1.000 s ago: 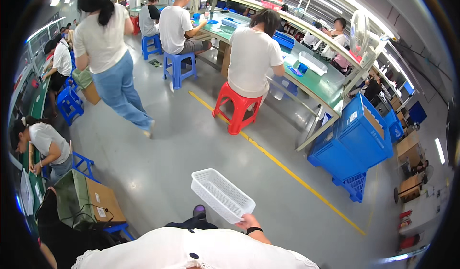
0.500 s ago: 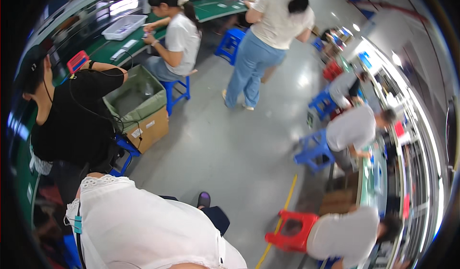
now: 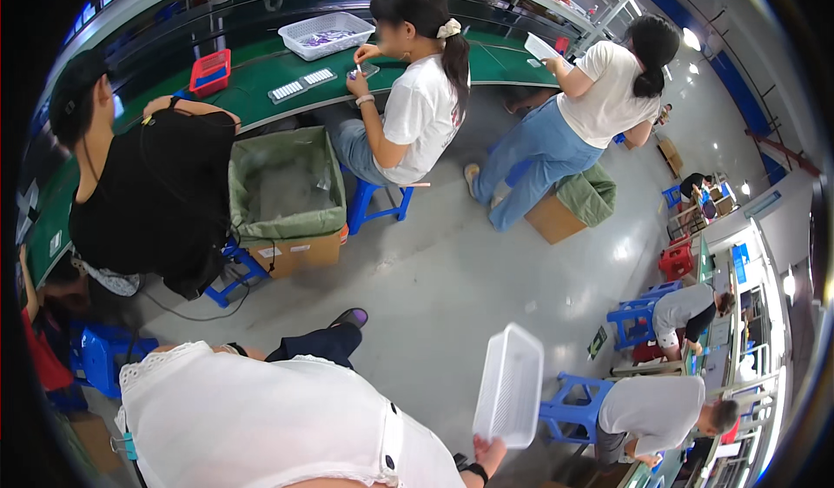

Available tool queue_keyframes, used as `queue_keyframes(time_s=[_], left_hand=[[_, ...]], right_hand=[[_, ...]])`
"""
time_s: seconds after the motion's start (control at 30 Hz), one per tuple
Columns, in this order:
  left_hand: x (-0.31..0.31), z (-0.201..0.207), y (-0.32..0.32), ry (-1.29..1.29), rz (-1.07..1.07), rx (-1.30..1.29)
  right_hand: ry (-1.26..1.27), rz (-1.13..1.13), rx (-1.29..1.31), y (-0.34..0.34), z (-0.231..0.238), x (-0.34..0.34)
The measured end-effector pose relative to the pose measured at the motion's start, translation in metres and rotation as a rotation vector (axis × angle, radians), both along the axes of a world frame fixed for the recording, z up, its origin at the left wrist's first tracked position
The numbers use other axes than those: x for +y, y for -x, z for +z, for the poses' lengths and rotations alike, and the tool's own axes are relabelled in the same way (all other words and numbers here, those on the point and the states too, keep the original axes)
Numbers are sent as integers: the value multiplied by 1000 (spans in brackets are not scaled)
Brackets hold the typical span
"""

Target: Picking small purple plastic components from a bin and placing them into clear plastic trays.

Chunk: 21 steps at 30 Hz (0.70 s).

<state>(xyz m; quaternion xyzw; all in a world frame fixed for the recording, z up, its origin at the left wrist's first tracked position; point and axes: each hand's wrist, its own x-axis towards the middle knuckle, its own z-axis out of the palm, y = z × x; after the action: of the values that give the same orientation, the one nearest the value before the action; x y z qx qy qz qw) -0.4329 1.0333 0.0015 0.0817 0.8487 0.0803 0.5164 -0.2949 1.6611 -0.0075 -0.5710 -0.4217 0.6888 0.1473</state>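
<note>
My right hand (image 3: 488, 455), with a dark band at its wrist, comes in at the lower edge. Its fingers grip the near end of a white plastic basket (image 3: 511, 384) with slotted walls, tilted up on its side over the floor. Of my left hand (image 3: 252, 351) only a small patch of skin by a wristband shows past my white shirt (image 3: 261, 418); its fingers are hidden.
A green-topped bench (image 3: 252, 110) curves across the far left, bearing a white basket (image 3: 327, 36) and red tray (image 3: 210, 73). Seated and standing people work along it. A lined carton (image 3: 291, 227) and blue stools (image 3: 578, 408) stand on the grey floor (image 3: 426, 288).
My view has swung to the right and down the line. My right hand and the white basket have come into view. The standing person at the bench now holds a white tray.
</note>
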Motion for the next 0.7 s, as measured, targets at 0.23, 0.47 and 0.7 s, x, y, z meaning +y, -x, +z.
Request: queue_keyframes(time_s=[0.23, 0.47, 0.7], left_hand=[[53, 87, 202, -25, 13, 472], [189, 160, 368, -701, 239, 491], [317, 120, 469, -612, 490, 571]], right_hand=[[-191, 182, 209, 235, 85, -71], [-64, 464, 20, 326, 75, -34], [-103, 684, -1, 459, 85, 76]])
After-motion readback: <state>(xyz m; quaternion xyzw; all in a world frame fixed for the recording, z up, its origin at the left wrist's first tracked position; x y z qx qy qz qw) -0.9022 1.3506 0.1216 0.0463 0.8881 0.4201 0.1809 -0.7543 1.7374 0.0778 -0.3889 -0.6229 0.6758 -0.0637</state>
